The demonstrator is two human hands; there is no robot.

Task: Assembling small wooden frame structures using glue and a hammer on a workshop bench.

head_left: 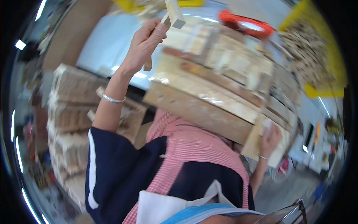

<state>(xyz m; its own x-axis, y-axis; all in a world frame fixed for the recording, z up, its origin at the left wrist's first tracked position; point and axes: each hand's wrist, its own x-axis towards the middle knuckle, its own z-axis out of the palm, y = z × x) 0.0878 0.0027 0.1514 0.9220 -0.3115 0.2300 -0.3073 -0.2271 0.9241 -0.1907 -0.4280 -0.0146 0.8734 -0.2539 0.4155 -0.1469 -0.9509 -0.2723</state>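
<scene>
Carrying step in hand — left hand point(147, 39) fingers closed on the pallet point(220, 86) top edge, right hand point(269, 140) gripping its lower corner — next move calls for steady, level support.

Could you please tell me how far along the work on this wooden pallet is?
Done: the slatted pallet looks largely assembled. In hand: the right hand grips its corner, and the left hand holds a wooden block at its top. Left: the block seems unattached.
</scene>
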